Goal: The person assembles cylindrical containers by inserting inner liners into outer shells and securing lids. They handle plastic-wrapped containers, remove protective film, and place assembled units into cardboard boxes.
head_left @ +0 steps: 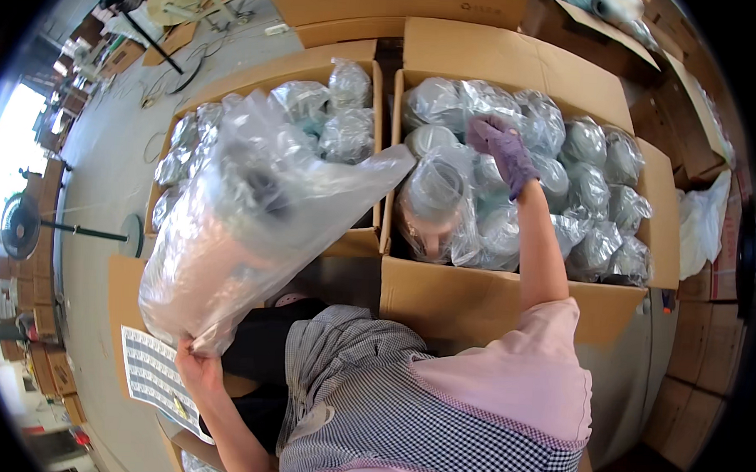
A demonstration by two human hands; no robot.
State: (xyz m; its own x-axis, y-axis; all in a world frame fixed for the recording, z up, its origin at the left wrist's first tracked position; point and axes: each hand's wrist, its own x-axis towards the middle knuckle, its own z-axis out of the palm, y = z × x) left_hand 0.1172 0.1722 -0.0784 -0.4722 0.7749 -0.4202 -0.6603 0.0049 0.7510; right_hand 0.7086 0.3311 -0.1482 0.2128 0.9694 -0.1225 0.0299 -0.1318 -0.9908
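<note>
My bare left hand [198, 369] pinches the lower corner of a large clear plastic bag [304, 213]. Inside the bag shows a pinkish, rounded item with a grey round part, blurred by the film. The bag hangs tilted over the front of the left carton. My right hand [504, 150], in a purple glove, reaches over the right carton [443, 290], its fingers bent together among film-wrapped items. What those fingers hold, if anything, is hidden. Just left of it, a bagged pink jug-like item with a handle [432, 234] stands near the carton's front left corner.
The left carton [357, 245] holds several film-wrapped items. A printed label sheet [152, 378] lies by my left forearm. More cartons [699, 347] stack at the right, next to a white plastic bag [701, 222]. A standing fan [22, 225] is on the left floor.
</note>
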